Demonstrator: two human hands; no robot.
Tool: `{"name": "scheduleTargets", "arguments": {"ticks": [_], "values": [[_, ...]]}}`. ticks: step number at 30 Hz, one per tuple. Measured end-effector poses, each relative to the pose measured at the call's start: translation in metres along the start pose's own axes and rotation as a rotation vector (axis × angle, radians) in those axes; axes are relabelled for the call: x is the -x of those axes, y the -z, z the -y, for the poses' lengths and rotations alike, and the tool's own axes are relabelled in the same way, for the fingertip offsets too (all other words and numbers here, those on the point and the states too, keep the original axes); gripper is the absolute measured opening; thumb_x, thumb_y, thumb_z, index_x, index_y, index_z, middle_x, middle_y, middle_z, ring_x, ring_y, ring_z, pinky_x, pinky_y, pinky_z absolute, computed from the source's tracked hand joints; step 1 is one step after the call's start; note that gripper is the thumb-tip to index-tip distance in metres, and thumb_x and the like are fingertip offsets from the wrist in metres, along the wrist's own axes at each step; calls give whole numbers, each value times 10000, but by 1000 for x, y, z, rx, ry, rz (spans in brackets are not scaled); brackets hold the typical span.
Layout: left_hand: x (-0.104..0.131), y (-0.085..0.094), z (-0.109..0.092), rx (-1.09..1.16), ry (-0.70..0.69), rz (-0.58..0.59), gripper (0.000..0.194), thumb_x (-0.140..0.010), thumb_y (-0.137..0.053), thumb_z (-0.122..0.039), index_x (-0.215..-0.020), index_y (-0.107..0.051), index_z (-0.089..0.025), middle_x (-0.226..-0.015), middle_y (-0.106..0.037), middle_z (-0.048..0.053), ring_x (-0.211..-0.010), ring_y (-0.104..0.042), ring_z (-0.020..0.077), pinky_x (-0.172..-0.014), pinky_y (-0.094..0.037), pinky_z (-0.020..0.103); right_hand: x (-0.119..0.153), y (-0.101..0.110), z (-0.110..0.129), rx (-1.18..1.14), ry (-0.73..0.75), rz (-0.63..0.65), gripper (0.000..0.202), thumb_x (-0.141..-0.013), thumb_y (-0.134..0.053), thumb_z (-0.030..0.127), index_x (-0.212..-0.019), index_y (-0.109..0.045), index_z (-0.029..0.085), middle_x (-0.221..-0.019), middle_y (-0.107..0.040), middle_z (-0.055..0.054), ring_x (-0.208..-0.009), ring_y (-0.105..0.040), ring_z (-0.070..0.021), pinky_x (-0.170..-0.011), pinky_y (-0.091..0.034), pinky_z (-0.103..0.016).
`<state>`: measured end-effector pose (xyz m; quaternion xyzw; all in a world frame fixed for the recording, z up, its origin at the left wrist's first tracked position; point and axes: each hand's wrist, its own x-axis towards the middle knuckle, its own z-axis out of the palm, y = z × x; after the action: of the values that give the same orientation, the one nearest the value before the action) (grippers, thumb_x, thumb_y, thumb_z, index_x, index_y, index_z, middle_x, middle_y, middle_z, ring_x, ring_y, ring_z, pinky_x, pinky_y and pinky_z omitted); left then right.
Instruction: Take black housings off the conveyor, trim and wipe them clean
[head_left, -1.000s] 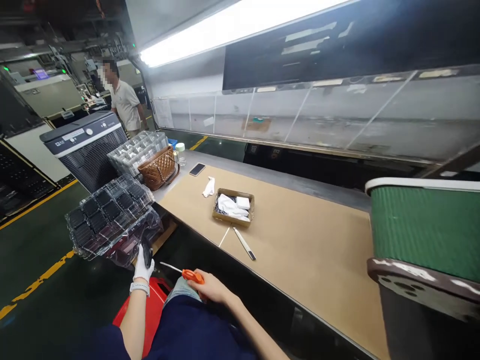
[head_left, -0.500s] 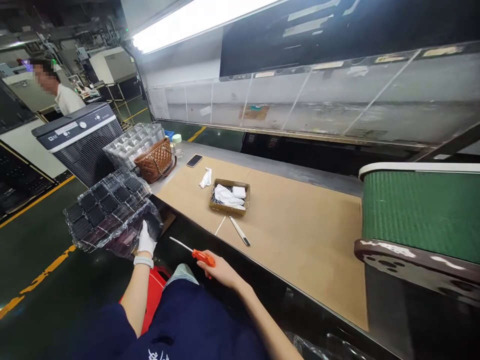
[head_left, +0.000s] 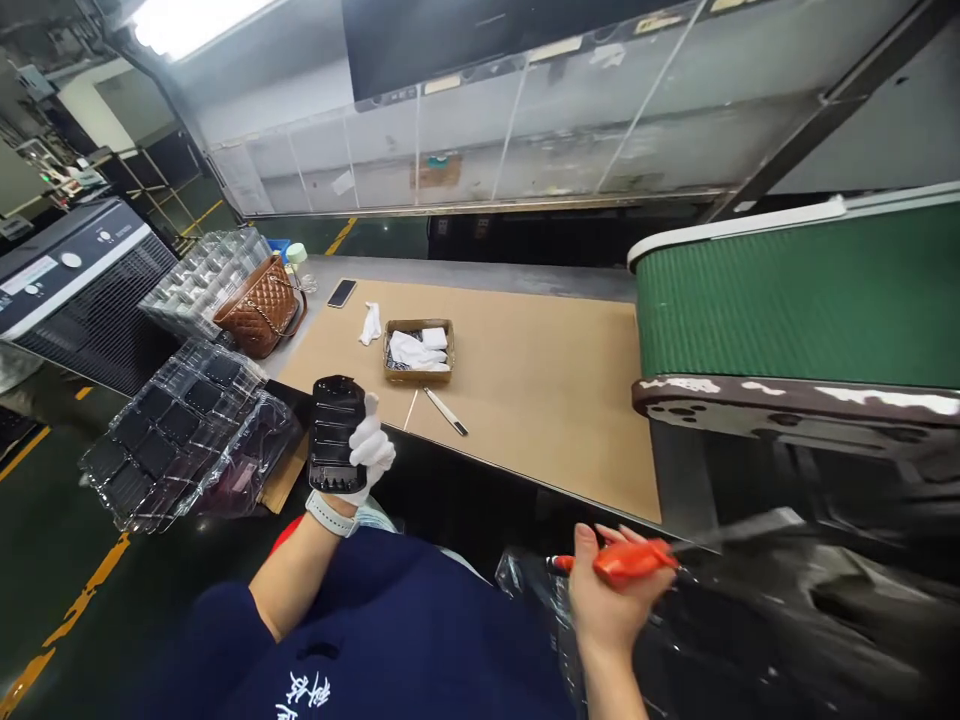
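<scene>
My left hand [head_left: 369, 450], in a white glove, grips a black moulded plastic part [head_left: 336, 435] by its side. The part is held upright, showing a ribbed, hollow face, above the front edge of the bench. My bare right hand [head_left: 616, 600] is closed round the red handle of a screwdriver [head_left: 634, 562], low in front of the bench on the right. Its metal shaft points right and is smeared by motion. Clear trays with similar black parts [head_left: 154, 445] stand to the left, partly wrapped in plastic film.
Brown paper [head_left: 540, 400] covers the bench, with a small box of white cloths [head_left: 418, 378], a white-handled tool [head_left: 445, 411] and a phone [head_left: 342, 293]. A brown handbag [head_left: 259, 308] sits at the left end. A green conveyor belt [head_left: 787, 300] rises at right. Plastic film [head_left: 536, 590] hangs below.
My left hand has lifted the black part from beside the trays and brought it right. My right hand has swung right with the screwdriver, whose shaft now points right. The view has turned right.
</scene>
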<state>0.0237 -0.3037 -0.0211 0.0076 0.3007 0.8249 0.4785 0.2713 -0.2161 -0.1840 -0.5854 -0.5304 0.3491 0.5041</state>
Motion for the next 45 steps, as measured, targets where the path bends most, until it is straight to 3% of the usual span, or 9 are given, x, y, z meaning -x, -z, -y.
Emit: {"name": "scheduleTargets", "arguments": {"ticks": [5,9,14,19,24,29,36,41,45], "values": [[-4,-18,9,121,162,127,313,-980,-363,-286,-992,-643,-146,-566,-192,-77,-388,-197,13,-425,-250,144,34,27,-60,362,-314,1,962,-612,-484,852,-1172,-464,70,-1273,-484,-289,-1219,-481,-427,-1071,-375,-527],[-8,-13,14,98,255,173,249,-966,-404,-247,-1017,-626,-146,-568,-239,-79,-397,-244,7,-447,-258,139,56,17,-82,518,-532,143,773,-722,-489,711,-1112,-574,48,-1328,-488,-309,-1277,-425,-475,-1087,-343,-571],[-15,9,22,-481,192,233,318,-942,-424,-396,-962,-617,-145,-532,-186,-101,-382,-136,41,-406,-238,169,61,9,-78,614,-708,284,611,-802,-524,435,-1237,-540,7,-1328,-516,-301,-1241,-503,-427,-1033,-408,-530],[-26,36,35,-1012,-3,270,420,-921,-429,-536,-912,-642,-174,-565,-499,-39,-495,-466,100,-554,-431,242,35,21,-41,574,-738,507,555,-744,-621,367,-1176,-597,19,-1223,-598,-301,-1226,-514,-447,-1053,-313,-634],[-18,48,24,-1381,-169,412,232,-827,-644,-424,-866,-692,-200,-828,-709,27,-749,-626,161,-719,-464,271,24,-6,46,156,-385,791,566,-922,-361,518,-1394,-437,215,-1382,-548,-80,-1287,-501,-182,-1129,-340,-354],[4,54,3,-1634,-380,593,248,-840,-627,-448,-817,-715,-217,-731,-701,35,-632,-602,155,-627,-429,278,33,-54,130,-170,124,1114,686,-869,-484,628,-1430,-406,240,-1456,-457,-119,-1343,-428,-278,-1135,-317,-506],[50,48,-33,-1779,-880,405,505,-893,-517,-527,-525,-578,-187,-447,-483,-10,-434,-389,101,-458,-283,276,24,-65,165,-106,200,1549,831,-788,-605,649,-1471,-322,269,-1388,-532,-107,-1259,-504,-289,-1093,-366,-520],[65,44,-32,-1662,-864,301,398,-889,-553,-479,-628,-644,-192,-538,-599,7,-482,-516,109,-484,-390,248,32,-59,170,-203,121,1590,785,-799,-627,608,-1444,-350,258,-1374,-541,-116,-1239,-531,-276,-1086,-378,-479],[61,51,-21,-1644,-544,310,278,-867,-583,-423,-720,-667,-202,-634,-663,17,-557,-587,137,-552,-458,253,36,-47,165,-256,54,1460,679,-776,-654,601,-1332,-491,247,-1269,-607,-91,-1129,-584,-246,-992,-441,-385]]}}
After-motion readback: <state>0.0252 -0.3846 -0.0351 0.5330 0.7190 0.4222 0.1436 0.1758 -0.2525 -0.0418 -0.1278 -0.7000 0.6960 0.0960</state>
